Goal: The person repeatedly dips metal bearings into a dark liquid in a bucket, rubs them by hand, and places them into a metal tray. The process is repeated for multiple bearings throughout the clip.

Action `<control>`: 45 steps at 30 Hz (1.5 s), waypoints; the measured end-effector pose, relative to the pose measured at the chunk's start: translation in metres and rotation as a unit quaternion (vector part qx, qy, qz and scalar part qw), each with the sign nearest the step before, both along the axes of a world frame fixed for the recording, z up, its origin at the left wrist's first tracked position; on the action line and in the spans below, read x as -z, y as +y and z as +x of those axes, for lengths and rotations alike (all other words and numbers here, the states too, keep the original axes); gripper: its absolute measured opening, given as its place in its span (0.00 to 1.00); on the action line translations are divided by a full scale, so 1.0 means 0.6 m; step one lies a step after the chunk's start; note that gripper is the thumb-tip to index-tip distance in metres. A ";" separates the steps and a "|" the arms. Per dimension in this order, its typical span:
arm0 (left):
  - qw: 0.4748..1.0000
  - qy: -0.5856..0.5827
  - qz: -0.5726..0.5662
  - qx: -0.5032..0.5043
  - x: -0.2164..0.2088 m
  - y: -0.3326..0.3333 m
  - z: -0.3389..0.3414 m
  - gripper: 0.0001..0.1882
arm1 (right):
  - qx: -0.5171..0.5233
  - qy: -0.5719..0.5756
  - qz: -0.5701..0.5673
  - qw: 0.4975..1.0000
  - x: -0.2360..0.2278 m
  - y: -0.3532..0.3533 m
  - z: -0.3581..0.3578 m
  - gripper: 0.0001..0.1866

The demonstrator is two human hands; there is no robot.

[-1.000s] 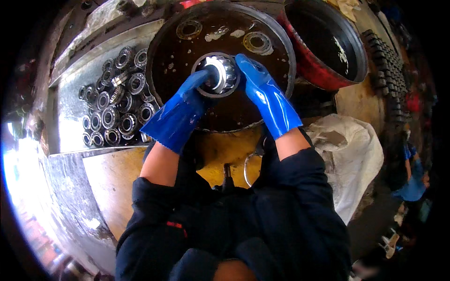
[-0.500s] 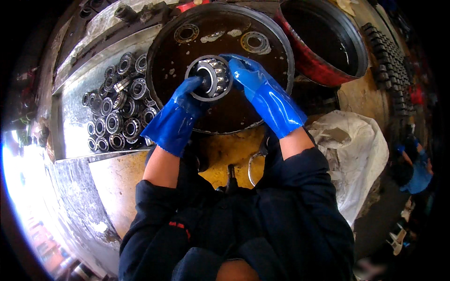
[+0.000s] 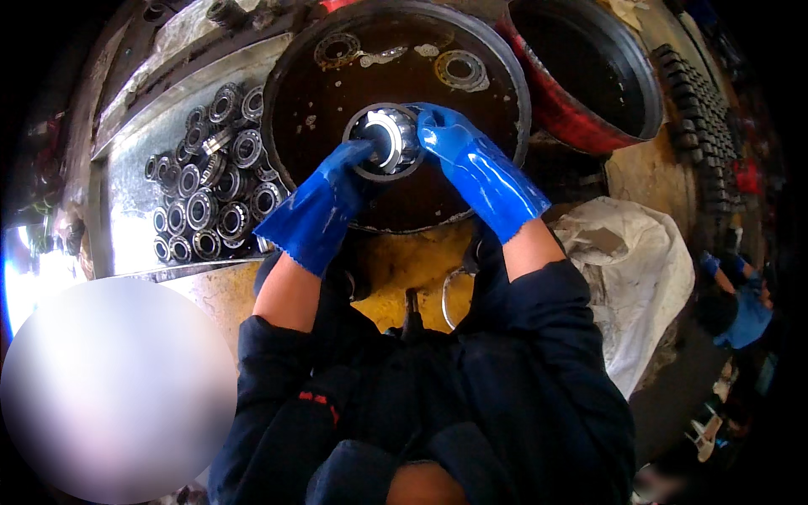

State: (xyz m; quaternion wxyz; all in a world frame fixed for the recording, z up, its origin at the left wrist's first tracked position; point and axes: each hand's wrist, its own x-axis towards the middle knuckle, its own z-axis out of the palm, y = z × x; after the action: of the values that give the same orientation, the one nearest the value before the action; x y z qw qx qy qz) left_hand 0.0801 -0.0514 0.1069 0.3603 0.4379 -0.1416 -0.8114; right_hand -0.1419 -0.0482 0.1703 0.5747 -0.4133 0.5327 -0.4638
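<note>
A roller bearing [image 3: 392,141] is held up over a wide round tub [image 3: 523,105] of dark liquid. Its bright inner ring sits tilted inside a darker outer ring. On the bearing's left side, my left hand [image 3: 332,189], in a blue rubber glove, is closed, its fingertips reaching into the opening. My right hand [image 3: 471,156], gloved alike, grips the upper right of the outer ring. Part of the rollers is hidden by the tilt and the gloves. Two flat rings, a left one [image 3: 337,50] and a right one [image 3: 460,70], show at the liquid's far side.
Left of the tub, several bearings [image 3: 202,209] lie heaped on a metal tray [image 3: 126,202]. A red drum [image 3: 560,109] stands at the far right, with rows of dark metal parts [image 3: 694,109] beyond. A white sack [image 3: 631,278] lies near my right arm. Another person [image 3: 745,316] is at the right edge.
The bearing has shifted slightly right and its inner ring has tilted, showing more smooth face and fewer rollers. Both hands have kept their hold.
</note>
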 end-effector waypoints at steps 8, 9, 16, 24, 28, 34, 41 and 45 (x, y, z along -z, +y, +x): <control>0.973 0.092 -0.204 0.057 -0.018 0.000 -0.034 0.25 | 0.039 0.107 -0.021 0.993 -0.013 0.035 0.019 0.23; 0.978 0.088 -0.179 0.051 -0.014 0.007 -0.033 0.26 | 0.036 0.109 -0.008 0.993 -0.012 0.042 0.020 0.23; 0.956 -0.075 -0.273 0.073 -0.018 0.068 -0.001 0.21 | -0.004 0.046 0.085 0.995 0.037 0.055 0.029 0.24; 0.993 0.050 -0.082 -0.065 -0.076 0.054 0.076 0.17 | -0.031 -0.098 0.097 0.990 0.095 0.025 0.030 0.24; 0.967 -0.053 -0.227 -0.100 -0.088 -0.003 0.203 0.20 | -0.002 -0.084 0.100 0.991 0.076 0.027 0.021 0.25; 0.701 -0.617 -0.331 -0.137 -0.118 -0.010 0.343 0.25 | -0.032 -0.019 0.121 0.992 0.047 0.042 0.038 0.25; 0.894 -0.220 -0.352 -0.170 -0.142 -0.028 0.188 0.26 | -0.030 -0.045 0.119 0.991 0.101 0.034 0.019 0.26; 0.923 -0.055 -0.338 -0.178 -0.148 -0.012 0.109 0.25 | -0.053 -0.082 0.062 0.993 0.169 0.038 -0.006 0.27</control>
State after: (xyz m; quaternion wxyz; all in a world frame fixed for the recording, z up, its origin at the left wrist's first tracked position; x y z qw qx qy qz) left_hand 0.1453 -0.0587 0.1959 0.6168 0.3519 -0.3467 -0.6128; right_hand -0.1457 -0.0251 0.0691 0.6645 -0.3652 0.4888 -0.4313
